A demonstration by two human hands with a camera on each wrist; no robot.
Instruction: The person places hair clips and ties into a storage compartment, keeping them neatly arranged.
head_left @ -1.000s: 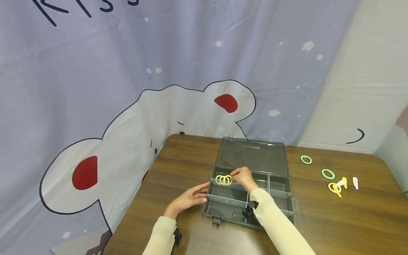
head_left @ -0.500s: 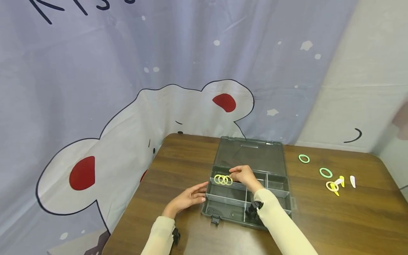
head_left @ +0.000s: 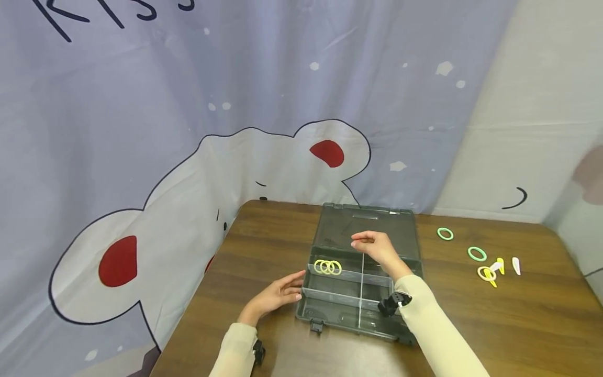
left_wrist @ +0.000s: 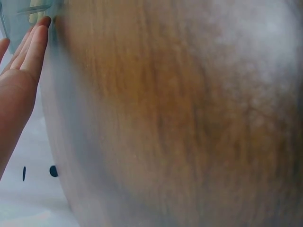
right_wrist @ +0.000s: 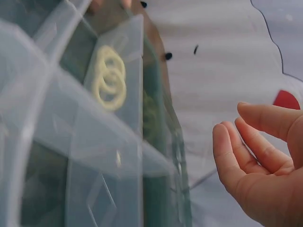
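A grey see-through organizer box (head_left: 330, 315) lies on the table with its lid tilted back. In its back left compartment, several pale yellow rings (head_left: 322, 267) overlap in a row; they also show as linked yellow rings (right_wrist: 110, 79) in the right wrist view. My right hand (head_left: 377, 248) hovers over the back of the box, near the lid's lower edge. In the right wrist view, that same right hand (right_wrist: 258, 161) has thumb and fingers apart, with nothing between them. My left hand (head_left: 274, 297) rests beside the box's left wall, fingers extended, fingertips right at the wall.
Two green rings (head_left: 477, 254) lie on the table to the right of the box. Near them are a cream ring (head_left: 480, 276) and several small yellow and white clip-like pieces (head_left: 516, 266). A printed cloth (head_left: 264, 78) hangs behind the table's back edge.
My right hand has moved from the yellow rings up and to the right, and its fingers have come off them. The rings stay in the compartment; my left hand keeps its place.
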